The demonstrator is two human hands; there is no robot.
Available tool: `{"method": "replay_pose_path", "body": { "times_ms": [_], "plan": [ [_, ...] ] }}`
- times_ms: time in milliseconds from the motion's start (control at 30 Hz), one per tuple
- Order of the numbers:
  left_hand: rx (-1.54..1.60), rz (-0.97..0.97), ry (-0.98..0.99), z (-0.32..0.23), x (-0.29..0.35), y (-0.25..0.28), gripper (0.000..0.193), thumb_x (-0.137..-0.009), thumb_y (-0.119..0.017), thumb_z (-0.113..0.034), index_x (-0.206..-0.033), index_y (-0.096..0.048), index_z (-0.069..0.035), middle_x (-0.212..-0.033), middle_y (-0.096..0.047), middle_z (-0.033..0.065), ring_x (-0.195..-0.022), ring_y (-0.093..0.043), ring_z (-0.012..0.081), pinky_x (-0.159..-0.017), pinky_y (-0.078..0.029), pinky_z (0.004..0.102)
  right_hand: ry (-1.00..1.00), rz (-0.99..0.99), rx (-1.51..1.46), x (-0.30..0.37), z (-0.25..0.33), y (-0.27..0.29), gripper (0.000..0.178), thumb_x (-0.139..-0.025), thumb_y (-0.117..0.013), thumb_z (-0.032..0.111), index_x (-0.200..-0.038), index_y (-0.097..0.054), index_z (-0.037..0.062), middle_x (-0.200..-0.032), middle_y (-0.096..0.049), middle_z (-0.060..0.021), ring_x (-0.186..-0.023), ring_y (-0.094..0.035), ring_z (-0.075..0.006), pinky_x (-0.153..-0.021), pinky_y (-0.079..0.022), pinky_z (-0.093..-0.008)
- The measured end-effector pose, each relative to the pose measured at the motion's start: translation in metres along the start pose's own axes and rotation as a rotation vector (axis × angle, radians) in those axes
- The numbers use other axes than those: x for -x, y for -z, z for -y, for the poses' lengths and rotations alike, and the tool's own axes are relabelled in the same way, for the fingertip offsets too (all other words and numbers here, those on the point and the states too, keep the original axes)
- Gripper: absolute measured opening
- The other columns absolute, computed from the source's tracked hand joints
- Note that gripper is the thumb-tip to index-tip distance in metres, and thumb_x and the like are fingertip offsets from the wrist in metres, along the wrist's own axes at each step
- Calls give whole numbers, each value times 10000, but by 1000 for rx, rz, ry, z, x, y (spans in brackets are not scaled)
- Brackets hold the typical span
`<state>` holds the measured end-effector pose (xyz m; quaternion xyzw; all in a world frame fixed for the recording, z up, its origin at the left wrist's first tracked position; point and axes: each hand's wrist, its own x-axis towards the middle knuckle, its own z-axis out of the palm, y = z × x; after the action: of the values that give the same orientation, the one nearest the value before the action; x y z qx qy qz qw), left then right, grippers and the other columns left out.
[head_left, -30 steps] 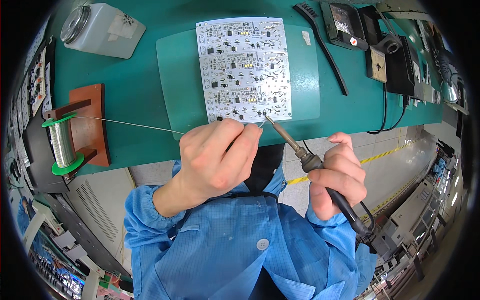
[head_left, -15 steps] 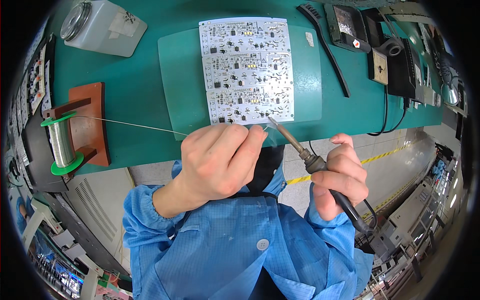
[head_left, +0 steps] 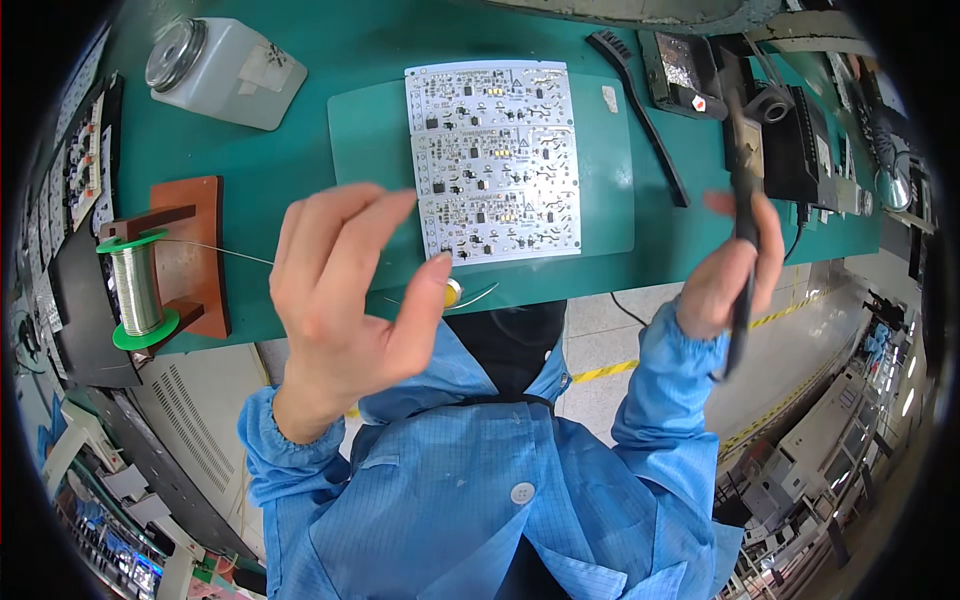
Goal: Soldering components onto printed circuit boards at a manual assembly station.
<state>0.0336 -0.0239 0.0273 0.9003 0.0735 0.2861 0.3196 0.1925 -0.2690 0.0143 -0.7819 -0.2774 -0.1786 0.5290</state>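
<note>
My left hand (head_left: pixel 345 290) is open beside the lower left corner of a white circuit board panel (head_left: pixel 495 160), thumb and fingers apart. Solder wire (head_left: pixel 218 246) runs from a spool (head_left: pixel 135 290) and passes behind that hand; its loose end curves past the thumb over the bench edge. A small yellow and white round thing (head_left: pixel 453 292) shows beside the thumb, too little of it to name. My right hand (head_left: pixel 735 270), partly blurred, is closed round a soldering iron (head_left: pixel 741 330). The iron stands nearly upright in view, its tip end toward the stand at the right.
The panel lies on a green translucent mat (head_left: pixel 605 150) on the green bench. A black brush (head_left: pixel 650 125) lies right of it, near a dark metal box (head_left: pixel 682 75) and a black soldering stand (head_left: pixel 800 150). A white jar (head_left: pixel 235 75) and the wooden spool holder (head_left: pixel 205 280) are at left.
My left hand has let go of the solder wire, opened and moved left. My right hand has carried the soldering iron away from the panel, up and right, turning it upright.
</note>
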Motion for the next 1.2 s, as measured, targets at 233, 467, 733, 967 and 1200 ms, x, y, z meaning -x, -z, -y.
{"method": "replay_pose_path", "body": {
  "times_ms": [233,467,733,967,1200],
  "plan": [
    [-76,177,72,2,-2,-1,667,-550,-832,-193,-1142,-591,-3,-1220,-546,166,-1099,-506,355,-902,-436,425,-69,167,59,-26,-22,-14,404,-927,-576,237,-1246,-543,-9,-1117,-646,-151,-940,-609,-187,-850,-468,-297],
    [-101,202,34,11,-2,-4,690,-532,-859,-237,-1132,-604,-13,-1240,-548,140,-1141,-495,342,-945,-412,426,-72,138,48,-27,-20,-18,422,-927,-586,258,-1245,-539,-15,-1095,-653,-153,-1006,-610,-201,-859,-469,-294],
    [-98,222,62,18,-2,0,681,-549,-862,-233,-1141,-605,-14,-1239,-548,141,-1145,-494,348,-933,-427,435,-183,108,38,-19,-11,-16,395,-930,-576,228,-1223,-544,-35,-1091,-653,-200,-938,-641,-223,-822,-481,-279],
    [-18,143,80,6,3,-8,767,-585,-836,-170,-1257,-510,3,-1316,-465,210,-1142,-486,389,-938,-422,451,-80,-16,6,-11,-23,-21,417,-929,-569,207,-1264,-504,-33,-1151,-623,-220,-1024,-619,-252,-907,-470,-354],
    [-68,170,96,-5,0,-20,926,-567,-855,-250,-1344,-414,-6,-1360,-404,249,-1182,-460,415,-959,-336,631,-26,27,70,-19,-20,-22,400,-926,-585,216,-1243,-534,-21,-1144,-630,-202,-1066,-595,-249,-923,-458,-354]
  ]
}}
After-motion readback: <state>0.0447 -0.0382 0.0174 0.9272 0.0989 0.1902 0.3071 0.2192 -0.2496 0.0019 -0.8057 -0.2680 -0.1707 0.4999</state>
